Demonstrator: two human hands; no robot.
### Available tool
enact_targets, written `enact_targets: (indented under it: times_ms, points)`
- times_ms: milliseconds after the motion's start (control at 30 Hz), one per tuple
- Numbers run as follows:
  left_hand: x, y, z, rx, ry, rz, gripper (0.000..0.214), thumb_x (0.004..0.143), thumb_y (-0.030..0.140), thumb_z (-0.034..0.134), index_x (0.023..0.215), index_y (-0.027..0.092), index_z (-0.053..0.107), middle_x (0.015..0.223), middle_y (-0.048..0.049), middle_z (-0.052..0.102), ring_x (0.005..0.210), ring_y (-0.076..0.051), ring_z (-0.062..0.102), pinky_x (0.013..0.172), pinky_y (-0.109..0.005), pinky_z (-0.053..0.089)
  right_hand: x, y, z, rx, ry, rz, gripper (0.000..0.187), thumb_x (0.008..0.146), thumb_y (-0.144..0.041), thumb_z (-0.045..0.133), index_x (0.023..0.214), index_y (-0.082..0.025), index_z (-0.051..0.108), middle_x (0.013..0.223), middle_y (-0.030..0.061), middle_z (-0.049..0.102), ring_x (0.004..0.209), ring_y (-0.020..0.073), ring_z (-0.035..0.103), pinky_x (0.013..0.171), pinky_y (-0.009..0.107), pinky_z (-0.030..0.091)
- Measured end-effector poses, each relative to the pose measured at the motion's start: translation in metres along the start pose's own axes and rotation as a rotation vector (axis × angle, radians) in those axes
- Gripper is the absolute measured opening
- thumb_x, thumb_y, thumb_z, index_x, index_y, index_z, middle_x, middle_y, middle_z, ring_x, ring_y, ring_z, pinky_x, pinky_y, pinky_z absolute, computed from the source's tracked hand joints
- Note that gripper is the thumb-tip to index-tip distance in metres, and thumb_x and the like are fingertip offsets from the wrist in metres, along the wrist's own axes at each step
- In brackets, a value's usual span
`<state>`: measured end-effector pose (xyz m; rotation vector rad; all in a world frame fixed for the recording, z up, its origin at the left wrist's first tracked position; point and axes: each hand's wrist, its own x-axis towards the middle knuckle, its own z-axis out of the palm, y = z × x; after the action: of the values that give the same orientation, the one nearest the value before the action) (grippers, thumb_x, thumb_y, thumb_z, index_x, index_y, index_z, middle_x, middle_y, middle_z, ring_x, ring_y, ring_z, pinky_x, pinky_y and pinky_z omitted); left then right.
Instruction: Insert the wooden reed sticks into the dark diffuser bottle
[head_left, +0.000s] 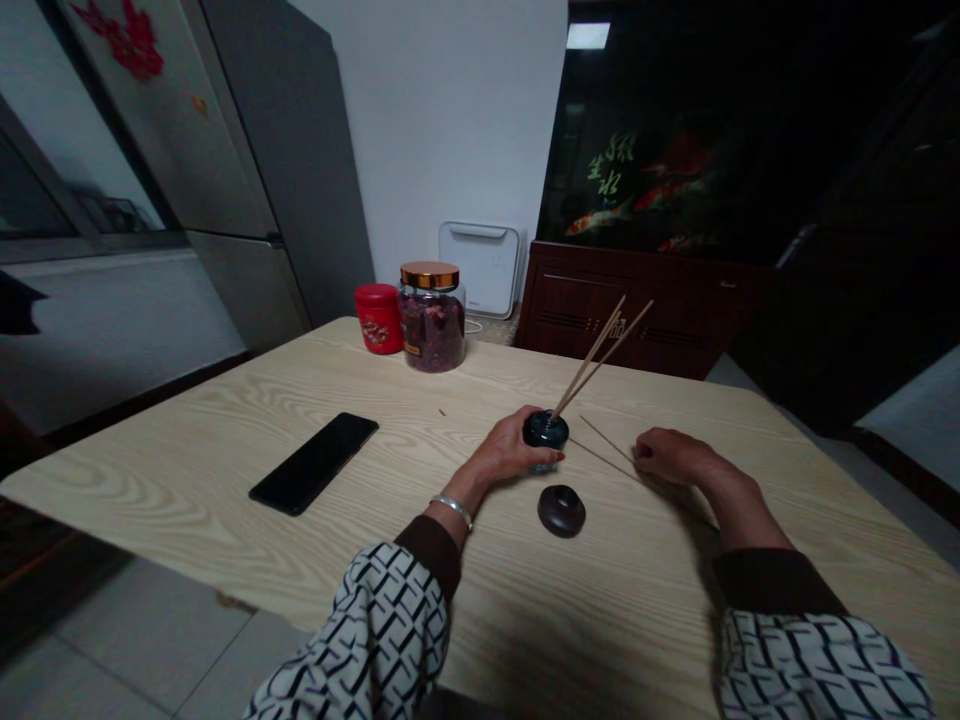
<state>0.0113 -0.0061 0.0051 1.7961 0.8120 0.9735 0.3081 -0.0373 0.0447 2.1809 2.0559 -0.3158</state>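
My left hand (519, 445) is wrapped round a small dark glass diffuser bottle (546, 430) standing on the table. Several reed sticks (600, 360) lean up and to the right out of its neck. To the right, my right hand (679, 455) is closed just above the tabletop, its fingers pinched on thin reed sticks (606, 458) whose ends point toward the bottle. How many it holds is unclear. In front of the bottle lies a round dark brown cap (562, 511) with a hole in its middle.
On the wooden table (405, 470) a black phone (315, 463) lies at left. A red canister (379, 319) and a copper-lidded jar (433, 320) of dark purple contents stand at the far edge. Beyond are a fridge (300, 150), a white panel (480, 268) and a fish tank (675, 130).
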Motion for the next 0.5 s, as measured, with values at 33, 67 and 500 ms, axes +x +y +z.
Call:
enact_targets:
  times_ms: [33,67,500]
  points:
    - [0.0,0.0,0.0,-0.004,-0.002,0.001,0.067,0.064,0.036,0.087,0.122,0.016,0.061,0.109,-0.01,0.068,0.101,-0.025,0.063,0.092,-0.039,0.051,0.001,0.0,0.002,0.007,-0.002,-0.016,0.013,0.074,-0.027,0.062,0.078,-0.02,0.073,0.088,0.0118,0.074,0.079,0.0242,0.067,0.063,0.03,0.04]
    - [0.0,0.001,0.0,-0.008,-0.002,0.0,0.067,0.063,0.036,0.087,0.121,0.016,0.061,0.109,-0.01,0.068,0.101,-0.025,0.063,0.092,-0.039,0.051,0.002,0.0,0.003,0.013,0.008,-0.031,0.012,0.074,-0.026,0.062,0.076,-0.02,0.072,0.086,0.0111,0.074,0.078,0.0233,0.067,0.063,0.03,0.04]
    - [0.0,-0.002,0.001,-0.022,0.007,-0.01,0.068,0.063,0.035,0.087,0.124,0.017,0.061,0.108,-0.0107,0.069,0.099,-0.025,0.064,0.091,-0.041,0.052,-0.035,-0.056,-0.064,1.578,0.942,-0.224,0.02,0.066,-0.029,0.079,0.077,-0.02,0.065,0.077,0.0017,0.072,0.061,0.0121,0.066,0.046,0.018,0.048]
